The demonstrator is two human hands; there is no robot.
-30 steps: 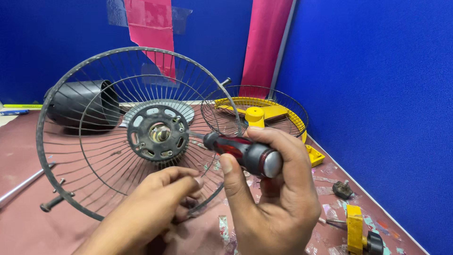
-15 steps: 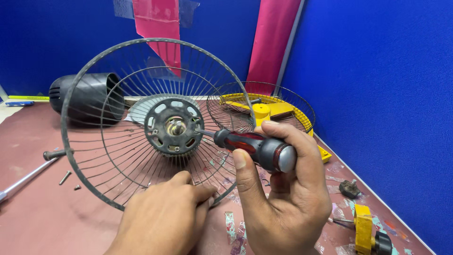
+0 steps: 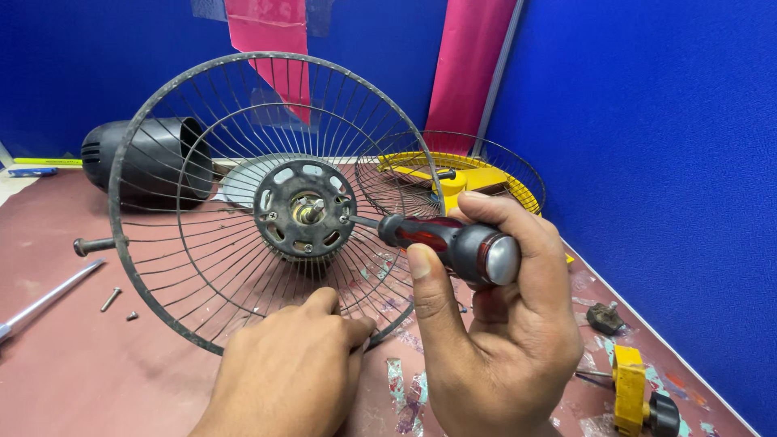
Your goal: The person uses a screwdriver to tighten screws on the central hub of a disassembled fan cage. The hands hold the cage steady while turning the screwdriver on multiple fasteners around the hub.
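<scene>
Screwdriver (image 3: 449, 241) – red-and-black handle – was gripped in the right hand (image 3: 502, 324), fingers wrapped around it, tip set against the round motor plate (image 3: 303, 212) at centre frame. Left hand (image 3: 295, 372), lower centre, was closed over the bottom rim of the wire fan guard (image 3: 162, 121), which stood upright around that plate. Black motor housing (image 3: 150, 162) lay upper left; loose screws (image 3: 112, 299) – left, on the maroon table (image 3: 97, 372).

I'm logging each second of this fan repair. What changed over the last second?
The screwdriver tip moved in to a screw on the motor hub. The wire guard sits more upright and centred. The right hand keeps its hold on the handle; the left hand still steadies the guard's lower rim.
</scene>
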